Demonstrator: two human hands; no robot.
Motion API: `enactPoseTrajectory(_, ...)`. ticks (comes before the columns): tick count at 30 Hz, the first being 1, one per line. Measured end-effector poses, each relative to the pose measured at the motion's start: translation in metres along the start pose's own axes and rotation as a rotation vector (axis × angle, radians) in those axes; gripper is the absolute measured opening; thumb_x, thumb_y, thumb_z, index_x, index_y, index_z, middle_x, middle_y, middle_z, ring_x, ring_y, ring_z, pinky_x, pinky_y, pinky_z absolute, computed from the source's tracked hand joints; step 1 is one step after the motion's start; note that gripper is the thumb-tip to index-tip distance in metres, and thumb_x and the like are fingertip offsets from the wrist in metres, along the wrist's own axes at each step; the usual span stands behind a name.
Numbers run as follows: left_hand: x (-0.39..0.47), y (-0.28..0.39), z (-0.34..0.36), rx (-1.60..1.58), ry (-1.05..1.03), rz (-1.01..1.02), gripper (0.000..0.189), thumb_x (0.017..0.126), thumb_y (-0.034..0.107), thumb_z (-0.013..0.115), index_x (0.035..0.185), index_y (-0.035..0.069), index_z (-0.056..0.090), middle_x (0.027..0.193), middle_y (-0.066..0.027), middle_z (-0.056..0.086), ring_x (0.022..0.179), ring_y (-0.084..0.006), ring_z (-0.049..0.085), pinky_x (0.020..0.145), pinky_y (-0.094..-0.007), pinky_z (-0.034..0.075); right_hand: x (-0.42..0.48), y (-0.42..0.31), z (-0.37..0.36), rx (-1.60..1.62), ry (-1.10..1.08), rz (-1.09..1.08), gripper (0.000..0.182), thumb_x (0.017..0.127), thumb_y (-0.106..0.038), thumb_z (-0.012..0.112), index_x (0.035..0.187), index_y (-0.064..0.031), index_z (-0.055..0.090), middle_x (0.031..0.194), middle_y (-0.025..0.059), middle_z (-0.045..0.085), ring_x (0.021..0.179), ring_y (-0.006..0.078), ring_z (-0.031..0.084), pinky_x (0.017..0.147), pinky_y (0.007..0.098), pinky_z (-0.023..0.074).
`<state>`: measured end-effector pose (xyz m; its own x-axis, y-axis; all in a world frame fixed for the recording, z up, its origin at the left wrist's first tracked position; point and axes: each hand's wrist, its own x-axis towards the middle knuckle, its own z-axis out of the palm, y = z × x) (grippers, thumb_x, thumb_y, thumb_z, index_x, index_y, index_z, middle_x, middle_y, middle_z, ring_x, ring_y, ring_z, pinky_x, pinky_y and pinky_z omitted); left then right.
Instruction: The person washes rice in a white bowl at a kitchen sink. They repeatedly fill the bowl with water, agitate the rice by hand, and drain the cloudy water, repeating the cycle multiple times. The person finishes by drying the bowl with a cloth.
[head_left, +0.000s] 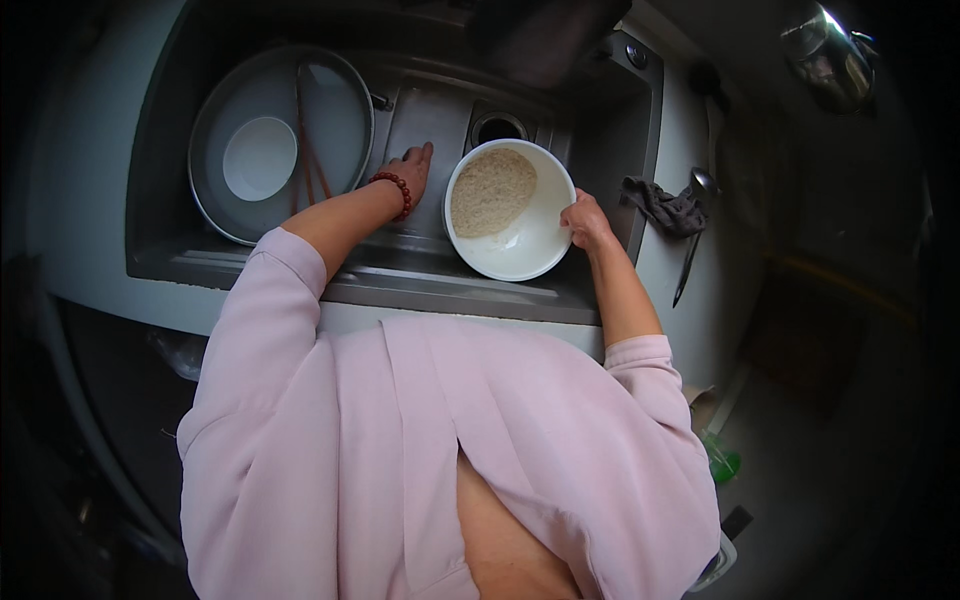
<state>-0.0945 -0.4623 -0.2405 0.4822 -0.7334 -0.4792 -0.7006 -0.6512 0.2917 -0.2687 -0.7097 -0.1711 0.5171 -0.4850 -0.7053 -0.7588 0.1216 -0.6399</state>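
Note:
My right hand (587, 219) grips the right rim of a white bowl (536, 251), which is tilted over the sink (424, 195). Wet-looking rice grains (493, 193) lie gathered in the bowl's upper left part. Left of the bowl, my left hand (415, 169) is above the sink floor, empty, fingers extended, with a red bead bracelet (406, 204) at the wrist. A large round pan (337, 127) with cloudy liquid stands in the left of the sink. Inside it are a small white bowl (259, 159) and brown chopsticks (305, 150).
The drain opening (499, 129) is just above the bowl. A dark cloth (665, 206) and a metal ladle (701, 184) lie on the counter at right. A shiny metal vessel (831, 64) stands at the upper right. The sink's front edge (465, 301) runs before me.

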Motion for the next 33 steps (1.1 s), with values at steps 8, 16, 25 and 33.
enactPoseTrajectory(8, 0.009, -0.004, 0.015, 0.155, 0.068, 0.016, 0.043, 0.084, 0.009, 0.040, 0.125, 0.004, 0.030, 0.113, -0.0186, 0.045, 0.080, -0.0350, 0.060, 0.071, -0.0419, 0.050, -0.015, -0.018, 0.006, -0.069, 0.031, 0.041, 0.047, 0.052, 0.012, 0.043, 0.096, 0.0021, 0.053, 0.081, 0.0108, 0.055, 0.075, 0.0229, 0.052, 0.060, 0.0283, 0.0426)
enactPoseTrajectory(16, 0.010, -0.004, -0.001, 0.288, 0.132, 0.260, 0.017, 0.081, 0.010, 0.044, 0.090, 0.003, 0.055, 0.090, -0.0158, 0.057, 0.076, -0.0307, 0.061, 0.063, -0.0402, 0.051, 0.001, 0.003, 0.001, -0.010, 0.031, 0.000, 0.047, 0.051, 0.012, 0.043, 0.096, 0.0014, 0.053, 0.078, 0.0100, 0.054, 0.072, 0.0225, 0.052, 0.056, 0.0281, 0.0419)
enactPoseTrajectory(25, 0.013, 0.002, -0.010, 0.235, 0.022, 0.117, 0.014, 0.077, 0.006, 0.049, 0.088, 0.003, 0.056, 0.089, -0.0157, 0.059, 0.078, -0.0308, 0.061, 0.065, -0.0387, 0.051, -0.001, 0.003, 0.004, -0.017, 0.053, -0.023, 0.048, 0.050, 0.012, 0.042, 0.096, 0.0013, 0.054, 0.079, 0.0105, 0.055, 0.073, 0.0238, 0.053, 0.058, 0.0299, 0.0426)
enactPoseTrajectory(33, -0.050, 0.047, -0.114, -0.283, 0.411, 0.254, 0.010, 0.071, -0.003, 0.052, 0.078, 0.003, 0.051, 0.084, -0.0151, 0.057, 0.079, -0.0344, 0.057, 0.068, -0.0383, 0.048, 0.001, -0.002, 0.003, 0.022, 0.048, 0.170, 0.042, 0.057, 0.007, 0.047, 0.098, 0.0061, 0.054, 0.080, 0.0169, 0.057, 0.073, 0.0329, 0.059, 0.061, 0.0426, 0.0497)
